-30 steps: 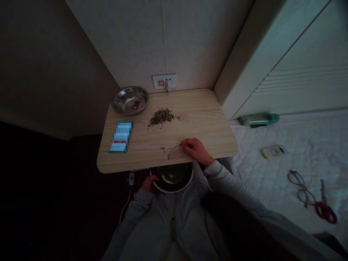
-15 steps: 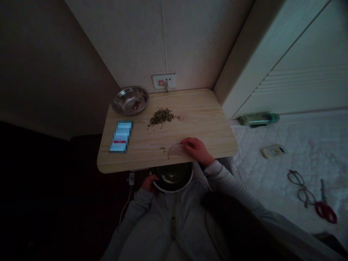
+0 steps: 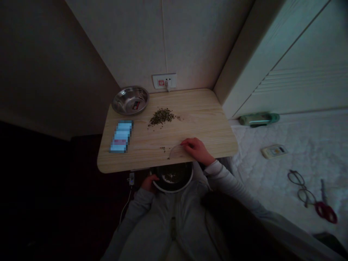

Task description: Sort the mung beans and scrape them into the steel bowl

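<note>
My right hand (image 3: 198, 149) is closed on the edge of a thin, clear, curved piece of plastic (image 3: 176, 151), which rests on the wooden table (image 3: 206, 127) near its front edge. A few small dark grains (image 3: 163, 148) lie just left of the plastic. Below the table edge, my left hand (image 3: 149, 182) grips the left rim of a bowl (image 3: 174, 188) in my lap, dark inside with a pale rim. Small grains lie in the bowl. Further back on the table is a loose heap of greenish grains (image 3: 162, 116).
A metal bowl (image 3: 130, 101) stands at the table's back left, with a phone (image 3: 121, 136) in front of it. A wall socket (image 3: 164, 81) holds a plug. On the bed at right lie a green bottle (image 3: 259, 119), a remote (image 3: 274, 151), glasses (image 3: 301, 188) and red-handled scissors (image 3: 325, 212).
The clear plastic's left edge has shifted very slightly to the right, and a few grains beside it have moved. Both hands stay almost where they were.
</note>
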A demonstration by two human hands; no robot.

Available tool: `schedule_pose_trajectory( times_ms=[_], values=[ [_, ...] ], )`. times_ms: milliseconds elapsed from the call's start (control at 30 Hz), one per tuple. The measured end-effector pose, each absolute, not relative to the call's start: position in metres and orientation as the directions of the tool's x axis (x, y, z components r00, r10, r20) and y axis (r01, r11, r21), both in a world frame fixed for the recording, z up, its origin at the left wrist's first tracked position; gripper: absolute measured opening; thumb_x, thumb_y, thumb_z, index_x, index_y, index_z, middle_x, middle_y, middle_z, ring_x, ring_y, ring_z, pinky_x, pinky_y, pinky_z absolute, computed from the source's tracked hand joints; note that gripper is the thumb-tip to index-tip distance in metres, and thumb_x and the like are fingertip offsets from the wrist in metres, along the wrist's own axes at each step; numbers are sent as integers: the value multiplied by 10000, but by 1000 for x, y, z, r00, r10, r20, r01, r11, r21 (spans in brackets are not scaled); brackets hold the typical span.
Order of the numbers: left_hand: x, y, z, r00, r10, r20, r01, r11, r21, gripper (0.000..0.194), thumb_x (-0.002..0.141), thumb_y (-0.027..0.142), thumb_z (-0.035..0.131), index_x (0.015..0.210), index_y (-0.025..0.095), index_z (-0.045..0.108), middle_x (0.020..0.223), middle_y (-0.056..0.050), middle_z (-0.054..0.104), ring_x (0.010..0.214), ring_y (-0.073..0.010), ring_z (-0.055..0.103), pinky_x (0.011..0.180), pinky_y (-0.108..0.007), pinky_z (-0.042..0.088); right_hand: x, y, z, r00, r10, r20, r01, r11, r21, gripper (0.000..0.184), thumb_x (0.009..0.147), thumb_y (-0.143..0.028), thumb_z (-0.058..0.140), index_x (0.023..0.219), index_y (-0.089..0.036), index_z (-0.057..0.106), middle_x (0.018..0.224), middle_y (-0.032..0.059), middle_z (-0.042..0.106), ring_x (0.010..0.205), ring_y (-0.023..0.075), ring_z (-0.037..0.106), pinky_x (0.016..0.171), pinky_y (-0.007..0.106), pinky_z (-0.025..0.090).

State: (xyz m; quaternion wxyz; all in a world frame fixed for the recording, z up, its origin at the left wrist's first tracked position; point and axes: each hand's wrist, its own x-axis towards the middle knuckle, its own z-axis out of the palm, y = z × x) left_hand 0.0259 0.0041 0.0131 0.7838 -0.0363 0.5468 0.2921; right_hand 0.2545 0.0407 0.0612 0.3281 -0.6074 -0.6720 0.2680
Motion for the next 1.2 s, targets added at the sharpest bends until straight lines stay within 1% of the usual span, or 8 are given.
schedule_pose_trajectory(
  times_ms=[100,267,333,433,533,667,933,1200],
  values=[
    [26,4,17,190,409,-892,-492,826,274,309,438,-25,433,632,99,640,604,-75,677,725,-261,640,702,-379,502,254,40,62,-27,994,110,642,102,-760,187,721,-180,474,802,-183,642,573,-12,572,579,113,481,625,240,361],
    [26,4,20,211,420,-883,-488,828,277,237,443,-32,441,523,115,608,567,-74,667,736,-265,638,715,-373,495,254,40,61,-39,992,121,642,117,-758,186,734,-207,476,820,-182,639,599,-5,589,588,115,491,629,241,363],
    [26,5,18,184,412,-893,-489,826,280,235,449,-33,437,509,125,601,545,-59,661,718,-255,640,706,-367,498,254,40,61,-52,991,124,640,128,-758,185,732,-208,479,821,-182,640,607,-4,596,591,116,496,635,243,363],
    [25,5,13,143,395,-907,-500,820,278,265,446,-35,424,536,131,610,541,-44,658,702,-242,641,695,-361,503,255,40,60,-75,990,123,644,142,-752,176,721,-190,486,800,-179,642,614,-3,604,599,117,503,660,249,360],
    [23,4,9,173,419,-891,-491,821,291,239,451,-32,436,530,118,605,545,-59,657,697,-246,639,683,-359,506,255,40,61,-84,990,117,655,144,-742,166,708,-168,489,772,-173,642,621,-2,608,603,116,501,685,255,354],
    [23,4,8,157,418,-895,-482,823,300,242,452,-29,435,545,114,607,546,-56,655,696,-244,639,683,-357,506,255,40,61,-69,992,106,656,125,-745,169,707,-163,486,776,-172,640,596,-7,592,590,115,487,668,251,350],
    [26,5,7,133,367,-921,-513,820,253,329,441,-30,409,640,104,633,583,-63,667,721,-248,639,685,-368,505,255,39,62,-80,989,122,648,144,-748,158,719,-174,489,768,-175,639,582,-12,581,586,112,482,682,258,345],
    [24,5,12,148,371,-917,-501,827,254,333,450,-37,418,658,95,641,588,-72,671,726,-252,640,688,-366,506,255,39,62,-91,989,117,640,148,-754,168,720,-184,497,806,-186,642,645,-3,620,606,116,497,684,260,352]
  ],
)
